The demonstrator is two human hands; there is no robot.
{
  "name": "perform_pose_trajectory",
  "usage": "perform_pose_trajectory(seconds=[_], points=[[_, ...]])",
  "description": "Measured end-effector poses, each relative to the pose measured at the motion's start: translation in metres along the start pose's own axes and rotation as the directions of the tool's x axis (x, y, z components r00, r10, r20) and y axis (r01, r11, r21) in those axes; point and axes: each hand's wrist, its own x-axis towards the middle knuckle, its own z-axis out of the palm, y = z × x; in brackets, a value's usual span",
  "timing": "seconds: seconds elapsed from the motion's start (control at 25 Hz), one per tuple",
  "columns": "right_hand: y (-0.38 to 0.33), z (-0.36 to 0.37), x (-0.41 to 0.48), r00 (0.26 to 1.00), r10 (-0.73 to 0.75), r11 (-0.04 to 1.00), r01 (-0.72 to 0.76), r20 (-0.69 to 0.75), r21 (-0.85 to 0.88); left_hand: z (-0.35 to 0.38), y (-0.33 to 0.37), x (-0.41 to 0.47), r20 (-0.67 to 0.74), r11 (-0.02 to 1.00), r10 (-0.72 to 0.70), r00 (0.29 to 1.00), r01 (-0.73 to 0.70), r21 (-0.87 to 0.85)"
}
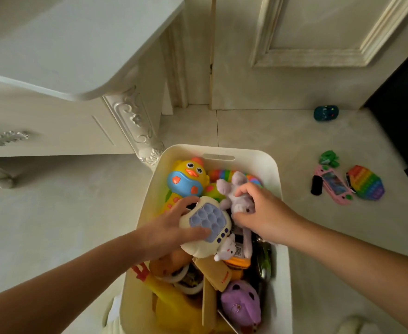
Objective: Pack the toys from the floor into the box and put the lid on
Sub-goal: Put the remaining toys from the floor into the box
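1. My left hand (166, 231) grips the pop game (207, 227). The thumb lies across its purple button face and the other fingers curl over its far edge.
2. My right hand (263, 213) holds the bunny (236, 196). The fingers are curled round its lilac body, with the thumb pressed in from the near side.
3. Both toys are over the middle of the box (253, 155), touching each other, the pop game on the left and the bunny on the right. I cannot tell whether they rest on the pile below or hang just above it.
4. The box is white, open at the top and heaped with toys.
5. A yellow and blue duck (188, 177) sits in the far left corner, just beyond my left fingers.
6. A yellow chicken (169, 292) lies along the near left wall, and a purple plush (241, 302) sits toward the near right corner.
7. The box stands on the pale tiled floor (270, 131).
8. On the floor, well to the right of the box, are a pink handheld (334, 183) and a rainbow pop pad (366, 182), side by side and touching or nearly so.
9. A green toy (329, 158) lies just beyond the handheld.
10. A teal toy (326, 113) lies farther off, near the door (318, 44).
11. A white cabinet (77, 56) stands beyond the box's far left corner.
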Motion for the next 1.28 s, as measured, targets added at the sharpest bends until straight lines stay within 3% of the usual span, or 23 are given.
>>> perform_pose_trajectory(seconds=[0.08,0.2,0.4,0.52,0.6,0.68,0.76,0.84,0.92,1.04,1.16,1.28], points=[[-0.002,-0.006,0.003,0.999,-0.017,0.999,0.015,-0.046,-0.044,-0.004,0.003,-0.003,0.108,0.99,-0.055,0.993,0.04,0.139],[-0.004,-0.004,0.015,0.981,-0.132,0.974,0.101,-0.144,-0.2,-0.003,0.0,-0.003,0.162,0.974,-0.14,0.977,0.106,0.202],[0.004,0.015,0.043,0.954,-0.269,0.872,0.181,-0.134,-0.455,0.013,-0.009,0.001,-0.137,0.949,-0.031,0.99,0.073,0.306],[0.012,0.022,0.041,0.981,-0.189,0.819,0.137,-0.037,-0.557,0.005,-0.004,0.009,-0.123,0.882,-0.057,0.991,0.108,0.458],[0.011,0.018,0.039,0.991,-0.136,0.832,0.123,0.016,-0.54,-0.004,0.008,0.014,-0.095,0.82,-0.096,0.991,0.132,0.558],[0.005,0.003,0.04,0.987,-0.157,0.878,0.16,0.045,-0.451,-0.013,0.027,0.017,-0.163,0.748,-0.086,0.983,0.172,0.641],[-0.001,-0.025,0.038,0.983,-0.182,0.954,0.17,-0.024,-0.246,-0.017,0.051,0.02,-0.284,0.679,0.049,0.958,0.177,0.713],[0.002,-0.063,0.033,0.96,-0.185,0.981,0.169,-0.208,-0.095,-0.011,0.084,0.026,-0.305,0.693,0.306,0.902,0.009,0.721],[0.026,-0.095,0.034,0.917,-0.122,0.992,0.125,-0.38,-0.017,0.008,0.122,0.041,-0.237,0.681,0.529,0.815,-0.241,0.692],[0.107,-0.129,0.049,0.856,0.135,0.99,-0.14,-0.5,0.026,0.055,0.173,0.09,-0.013,0.595,0.643,0.765,-0.489,0.638],[0.194,-0.144,0.054,0.8,0.379,0.918,-0.39,-0.465,0.078,0.115,0.204,0.155,0.139,0.583,0.554,0.821,-0.502,0.639],[0.252,-0.136,0.057,0.813,0.479,0.867,-0.496,-0.329,0.038,0.168,0.213,0.212,0.16,0.723,0.312,0.936,-0.344,0.599]])
